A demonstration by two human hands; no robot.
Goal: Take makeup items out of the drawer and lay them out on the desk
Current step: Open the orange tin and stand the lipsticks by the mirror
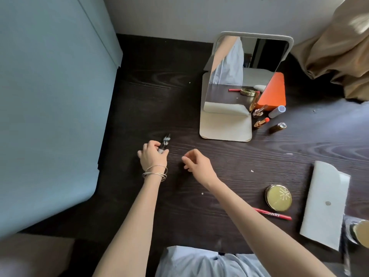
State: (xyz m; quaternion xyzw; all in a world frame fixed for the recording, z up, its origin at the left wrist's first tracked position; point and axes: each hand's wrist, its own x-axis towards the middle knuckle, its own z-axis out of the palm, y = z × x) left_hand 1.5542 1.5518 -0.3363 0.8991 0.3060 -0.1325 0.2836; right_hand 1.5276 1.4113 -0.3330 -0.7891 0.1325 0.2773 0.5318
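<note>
Gripping dark makeup tube [165, 141] in left hand [152, 156], right hand [196, 163] beside

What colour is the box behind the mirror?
Orange box, partly hidden by the mirror; seen in the head view.

Her left hand [152, 154] covers the near end of some dark slim items [166, 141], too small and blurred to name. At the right edge, a glass jar with a gold lid [358, 231] is cut off and smeared. The curtain [339, 48] runs out of view.
</note>
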